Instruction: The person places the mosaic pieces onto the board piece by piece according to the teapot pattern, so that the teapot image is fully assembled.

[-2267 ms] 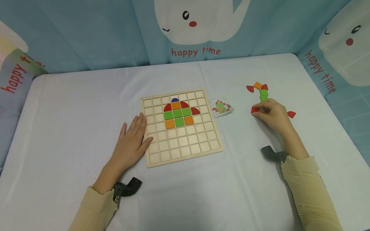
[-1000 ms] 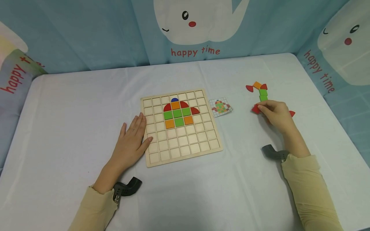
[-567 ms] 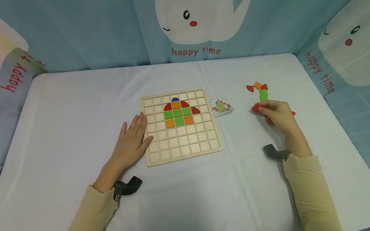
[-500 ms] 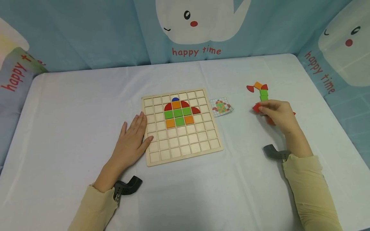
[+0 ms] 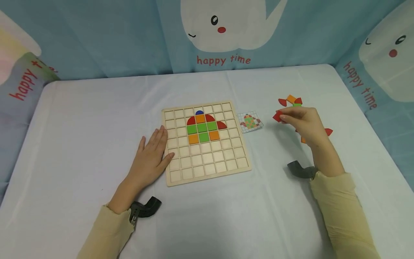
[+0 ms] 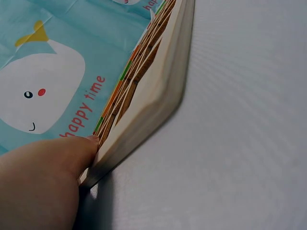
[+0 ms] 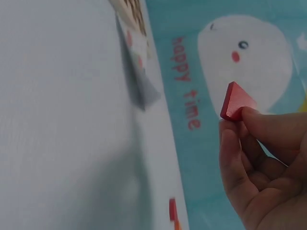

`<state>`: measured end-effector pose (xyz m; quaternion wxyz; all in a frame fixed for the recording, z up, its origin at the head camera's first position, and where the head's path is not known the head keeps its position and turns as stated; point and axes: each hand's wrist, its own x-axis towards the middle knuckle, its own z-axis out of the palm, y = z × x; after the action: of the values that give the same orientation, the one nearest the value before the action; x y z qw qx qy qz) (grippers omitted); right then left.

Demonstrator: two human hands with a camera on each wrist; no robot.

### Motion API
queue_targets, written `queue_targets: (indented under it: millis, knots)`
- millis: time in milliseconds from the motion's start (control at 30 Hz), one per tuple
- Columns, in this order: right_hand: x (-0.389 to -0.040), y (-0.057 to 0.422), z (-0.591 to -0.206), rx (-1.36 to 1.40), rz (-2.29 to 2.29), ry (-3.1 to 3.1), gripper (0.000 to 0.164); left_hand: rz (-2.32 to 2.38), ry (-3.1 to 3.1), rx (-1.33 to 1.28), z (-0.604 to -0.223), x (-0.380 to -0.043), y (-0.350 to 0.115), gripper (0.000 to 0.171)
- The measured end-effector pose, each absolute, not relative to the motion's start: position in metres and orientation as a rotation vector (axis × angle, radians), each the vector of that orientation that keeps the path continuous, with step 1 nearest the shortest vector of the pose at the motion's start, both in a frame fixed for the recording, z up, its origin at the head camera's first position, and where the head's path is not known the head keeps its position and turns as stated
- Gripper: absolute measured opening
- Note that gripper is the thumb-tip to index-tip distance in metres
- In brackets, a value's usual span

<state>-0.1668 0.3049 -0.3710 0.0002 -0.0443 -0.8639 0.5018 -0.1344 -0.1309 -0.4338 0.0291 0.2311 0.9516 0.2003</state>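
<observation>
A square wooden grid board lies mid-table with red, orange, green and blue tiles in its upper cells. The left hand rests along the board's left edge, fingers straight and thumb over the rim; the left wrist view shows the thumb at the board's side. Between thumb and fingers, the right hand pinches a red tile above the table. In the right wrist view one corner of this red tile points up; the fingers cover part of its outline.
A small picture card with a coloured grid pattern lies right of the board, one corner curled up. Loose tiles lie around and behind the right hand, including an orange square, a green piece and a red rounded piece.
The right hand has lifted the red tile from beside the loose tiles and moved it left, toward the card. The left hand stays on the board's edge. The head view has shifted slightly.
</observation>
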Motion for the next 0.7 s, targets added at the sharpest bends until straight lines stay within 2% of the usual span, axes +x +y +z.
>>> queue_targets:
  millis: [333,700]
  knots:
    - [-0.182,0.269,-0.363,0.096,1.654,-2.672,0.024,0.615,2.932,0.707,-0.433,-0.134,-0.131,0.071]
    - [-0.192,0.239,-0.364,0.064,1.695,-2.788,0.022,0.606,2.935,0.713,-0.434,-0.135,-0.131,0.071]
